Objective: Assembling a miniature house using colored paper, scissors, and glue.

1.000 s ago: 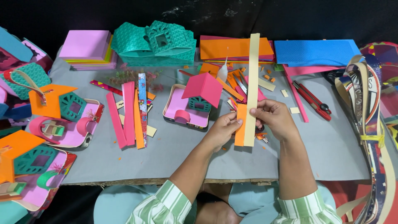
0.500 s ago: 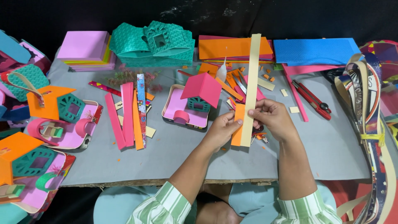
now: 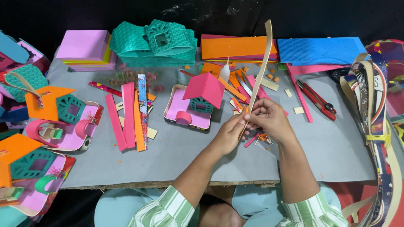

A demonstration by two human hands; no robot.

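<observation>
Grip: I see left hand [image 3: 229,133] and right hand [image 3: 269,118] pinching 1 tan strip [image 3: 260,71].
Risk: I judge the unsupported top could bend, creasing it.

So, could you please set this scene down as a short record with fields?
left hand: pinches the lower end of the beige strip
right hand: pinches the same end
strip: stands up from the hands, bent slightly
in front of hands: pink-roofed model house on a pink base
right of hands: red cutter
left: loose foam strips
surface: grey table
</observation>
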